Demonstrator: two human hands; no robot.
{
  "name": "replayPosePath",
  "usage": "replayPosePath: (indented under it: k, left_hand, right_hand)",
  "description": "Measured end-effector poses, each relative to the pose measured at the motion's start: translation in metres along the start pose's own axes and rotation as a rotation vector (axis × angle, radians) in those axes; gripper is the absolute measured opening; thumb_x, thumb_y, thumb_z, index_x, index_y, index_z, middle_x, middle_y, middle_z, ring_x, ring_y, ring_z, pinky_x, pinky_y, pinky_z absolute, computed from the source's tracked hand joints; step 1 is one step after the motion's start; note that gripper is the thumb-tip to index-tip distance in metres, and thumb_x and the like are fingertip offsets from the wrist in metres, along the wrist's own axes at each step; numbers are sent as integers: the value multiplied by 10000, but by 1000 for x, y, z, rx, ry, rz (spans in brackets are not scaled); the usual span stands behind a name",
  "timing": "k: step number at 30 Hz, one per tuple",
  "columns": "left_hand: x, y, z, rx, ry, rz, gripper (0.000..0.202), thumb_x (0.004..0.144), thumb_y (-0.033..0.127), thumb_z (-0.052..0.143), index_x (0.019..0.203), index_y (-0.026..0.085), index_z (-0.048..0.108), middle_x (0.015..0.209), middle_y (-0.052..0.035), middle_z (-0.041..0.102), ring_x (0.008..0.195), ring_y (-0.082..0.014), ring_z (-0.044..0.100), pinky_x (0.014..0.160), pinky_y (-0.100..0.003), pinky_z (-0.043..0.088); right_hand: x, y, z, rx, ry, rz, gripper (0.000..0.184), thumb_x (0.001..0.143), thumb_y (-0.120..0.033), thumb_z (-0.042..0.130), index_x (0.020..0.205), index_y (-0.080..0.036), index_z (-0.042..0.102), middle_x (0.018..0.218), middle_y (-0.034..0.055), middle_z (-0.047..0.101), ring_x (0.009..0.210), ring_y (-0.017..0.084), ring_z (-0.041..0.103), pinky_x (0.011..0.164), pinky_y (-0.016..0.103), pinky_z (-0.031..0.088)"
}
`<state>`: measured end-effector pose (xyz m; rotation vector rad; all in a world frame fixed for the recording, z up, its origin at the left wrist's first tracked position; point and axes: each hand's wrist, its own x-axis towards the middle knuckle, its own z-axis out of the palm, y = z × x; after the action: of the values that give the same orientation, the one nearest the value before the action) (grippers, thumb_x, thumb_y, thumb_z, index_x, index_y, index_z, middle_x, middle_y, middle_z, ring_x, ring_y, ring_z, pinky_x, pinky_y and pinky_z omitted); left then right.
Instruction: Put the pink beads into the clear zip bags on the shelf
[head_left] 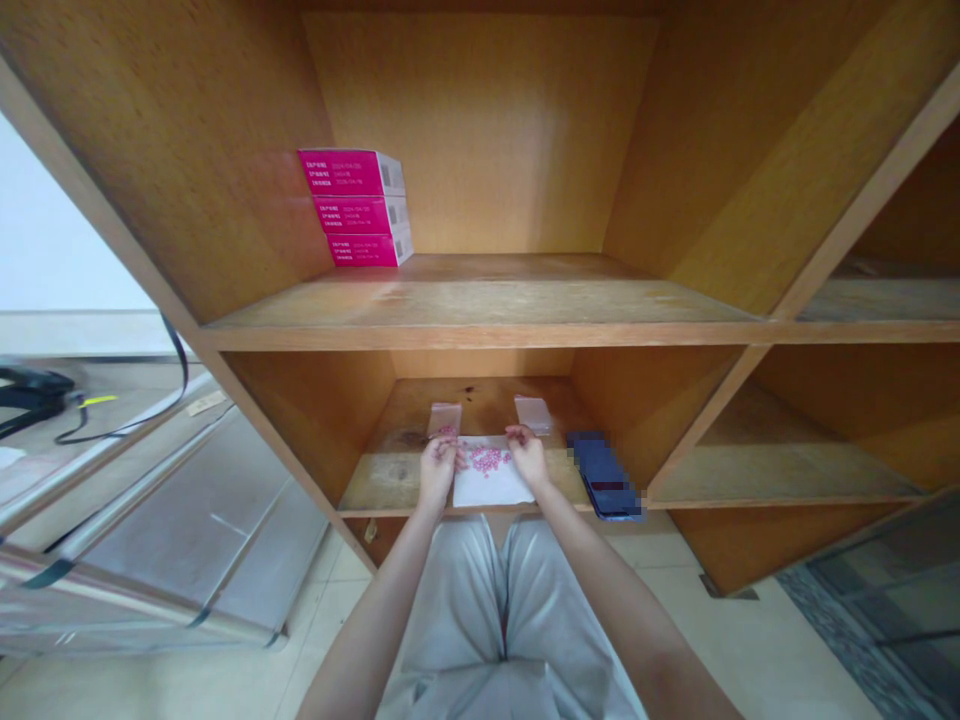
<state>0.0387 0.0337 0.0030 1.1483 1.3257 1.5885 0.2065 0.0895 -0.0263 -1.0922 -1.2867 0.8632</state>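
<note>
A white sheet (491,490) lies near the front of the lower shelf, with many small pink pieces (487,459) scattered over its upper half. My left hand (440,462) rests at the sheet's left edge, fingers curled in beside the pieces. At the upper right corner, my right hand (527,456) has its fingertips drawn together. Whatever either hand pinches is too small to make out. Just behind my left fingers lies a small clear bag (445,413) with some pink pieces at its near end. Another clear bag (533,414) lies flat behind my right hand.
A dark blue flat object (606,478), partly blurred, sticks over the shelf's front edge on the right. Three pink boxes (360,214) are stacked on the upper shelf (487,300). Wooden side walls enclose both hands. A metal-framed rack (187,520) stands left.
</note>
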Motion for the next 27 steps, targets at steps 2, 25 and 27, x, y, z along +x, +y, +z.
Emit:
replayPosePath:
  k: [2, 25, 27]
  left_hand:
    - [13, 1, -9, 223, 110, 143, 157, 716, 225, 475, 839, 162, 549, 768, -53, 625, 707, -156, 590, 679, -274, 449]
    - [61, 8, -32, 1219, -276, 284, 216, 770, 294, 492, 898, 261, 662, 920, -71, 672, 871, -249, 566, 842, -375, 285]
    - [62, 6, -33, 1215, -269, 287, 222, 780, 307, 480, 888, 259, 667, 922, -73, 674, 861, -246, 575, 838, -369, 290]
  right_hand:
    - [-1, -1, -1, 0, 6, -1, 204, 652, -203, 480, 798, -188, 621, 778, 26, 651, 728, 169, 576, 741, 298, 426]
    - [-3, -2, -2, 76, 5, 69, 279, 659, -187, 482, 882, -186, 649, 921, 54, 671, 758, 186, 624, 795, 347, 449]
    - [-3, -2, -2, 81, 10, 69, 288, 660, -181, 474, 888, -185, 649, 929, 53, 670, 759, 184, 624, 800, 347, 446]
